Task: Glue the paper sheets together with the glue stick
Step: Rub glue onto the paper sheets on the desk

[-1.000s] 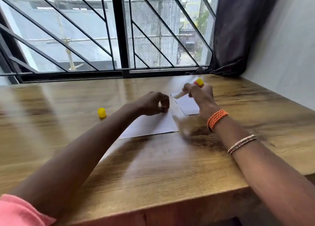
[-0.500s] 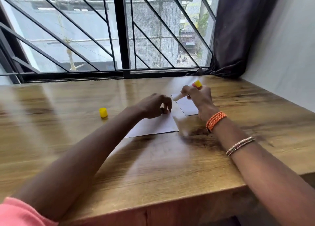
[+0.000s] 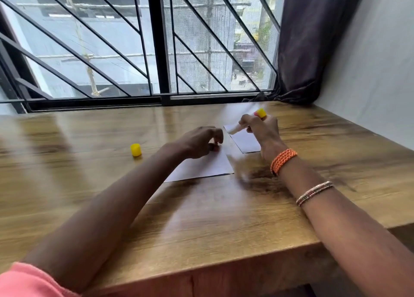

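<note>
Two paper sheets lie flat on the wooden bench (image 3: 224, 218), one under each of the hands. The larger sheet (image 3: 201, 166) sits beneath the left hand (image 3: 199, 141), whose fingers are curled downward with the fingertips (image 3: 214, 147) pressing on the sheet's far corner; the wrist and forearm cover much of its left side. The smaller sheet (image 3: 245, 141) lies just beyond and to the right of that corner, apart from the larger one by a narrow strip of bare wood, and partly hidden behind the right hand (image 3: 261, 129).

The right hand grips the glue stick (image 3: 246, 122), fingers wrapped round its barrel. The stick is tilted, its yellow base up and away from the person, its pale tip pointing down and toward the left hand, over the far left corner of the smaller sheet. Whether the tip touches the paper cannot be told, as that part is blurred.

On the right wrist is an orange braided band (image 3: 283, 161), with a thin beaded bracelet (image 3: 314, 192) farther up the forearm. The yellow cap (image 3: 136, 150) stands upright on the bench well to the left of the left hand, clear of both sheets.
</note>
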`<state>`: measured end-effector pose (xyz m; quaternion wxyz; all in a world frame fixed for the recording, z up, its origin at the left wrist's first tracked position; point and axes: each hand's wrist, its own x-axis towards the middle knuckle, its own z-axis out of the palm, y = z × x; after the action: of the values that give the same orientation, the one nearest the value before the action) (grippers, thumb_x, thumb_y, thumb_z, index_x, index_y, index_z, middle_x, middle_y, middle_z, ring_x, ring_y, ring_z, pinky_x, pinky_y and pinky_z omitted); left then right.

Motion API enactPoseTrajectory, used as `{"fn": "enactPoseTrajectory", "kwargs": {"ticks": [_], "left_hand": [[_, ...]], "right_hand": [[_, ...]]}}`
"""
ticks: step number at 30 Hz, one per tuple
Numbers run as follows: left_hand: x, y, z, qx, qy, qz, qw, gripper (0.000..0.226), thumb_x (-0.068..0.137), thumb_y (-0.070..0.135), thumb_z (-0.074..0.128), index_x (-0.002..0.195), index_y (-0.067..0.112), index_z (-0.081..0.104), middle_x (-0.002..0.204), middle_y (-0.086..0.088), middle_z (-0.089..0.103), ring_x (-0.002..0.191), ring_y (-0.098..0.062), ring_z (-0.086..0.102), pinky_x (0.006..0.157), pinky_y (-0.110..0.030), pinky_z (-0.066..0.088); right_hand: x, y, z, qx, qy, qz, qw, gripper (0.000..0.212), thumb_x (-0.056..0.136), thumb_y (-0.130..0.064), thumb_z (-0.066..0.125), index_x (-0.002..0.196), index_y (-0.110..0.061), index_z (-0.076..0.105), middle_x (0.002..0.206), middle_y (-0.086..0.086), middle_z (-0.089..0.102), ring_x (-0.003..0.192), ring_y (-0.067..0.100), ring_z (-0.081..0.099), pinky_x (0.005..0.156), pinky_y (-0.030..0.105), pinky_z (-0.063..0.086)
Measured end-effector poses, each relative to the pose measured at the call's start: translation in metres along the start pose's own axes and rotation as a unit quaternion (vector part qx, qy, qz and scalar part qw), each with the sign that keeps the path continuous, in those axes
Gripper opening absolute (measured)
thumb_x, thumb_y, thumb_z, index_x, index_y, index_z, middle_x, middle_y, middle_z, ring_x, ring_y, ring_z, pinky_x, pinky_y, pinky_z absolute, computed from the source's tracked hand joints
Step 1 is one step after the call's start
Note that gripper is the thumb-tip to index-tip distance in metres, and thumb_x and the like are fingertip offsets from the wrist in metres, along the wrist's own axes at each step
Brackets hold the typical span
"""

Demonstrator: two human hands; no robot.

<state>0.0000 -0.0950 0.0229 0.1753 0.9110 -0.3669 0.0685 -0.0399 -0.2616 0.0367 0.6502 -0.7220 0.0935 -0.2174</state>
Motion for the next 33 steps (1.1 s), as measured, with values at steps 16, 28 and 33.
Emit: {"fn": "enactPoseTrajectory", "kwargs": {"ticks": [16,28,33], "left_hand": [[0.000,-0.002,0.001,0.013,-0.018,-0.013,1.000,0.007,0.086,0.017,0.061,0.093,0.014,0.059,0.094,0.002,0.051,0.089,-0.016,0.043,0.080,-0.031,0.043],[-0.005,-0.002,-0.020,-0.179,0.128,-0.169,0.961,0.033,0.082,-0.002,0.046,0.103,0.014,0.066,0.079,-0.008,0.053,0.066,-0.021,0.047,0.051,-0.018,0.038],[-0.015,-0.004,-0.019,-0.219,0.180,-0.280,0.917,0.028,0.079,-0.001,0.047,0.102,0.001,0.064,0.092,-0.025,0.062,0.062,-0.017,0.046,0.045,-0.015,0.035]], "right_hand": [[-0.001,-0.002,-0.002,0.016,0.002,0.004,1.000,0.016,0.071,-0.016,0.066,0.059,-0.015,0.057,0.069,0.002,0.060,0.080,0.019,0.055,0.088,0.045,0.051],[-0.007,-0.013,0.000,0.057,-0.023,-0.017,0.998,0.018,0.082,-0.013,0.065,0.067,-0.017,0.055,0.079,0.003,0.064,0.076,0.015,0.055,0.062,0.025,0.040],[-0.003,-0.005,0.003,0.026,-0.045,-0.026,0.998,0.015,0.079,-0.008,0.069,0.068,-0.016,0.062,0.067,0.000,0.064,0.073,0.019,0.058,0.067,0.030,0.050]]}}
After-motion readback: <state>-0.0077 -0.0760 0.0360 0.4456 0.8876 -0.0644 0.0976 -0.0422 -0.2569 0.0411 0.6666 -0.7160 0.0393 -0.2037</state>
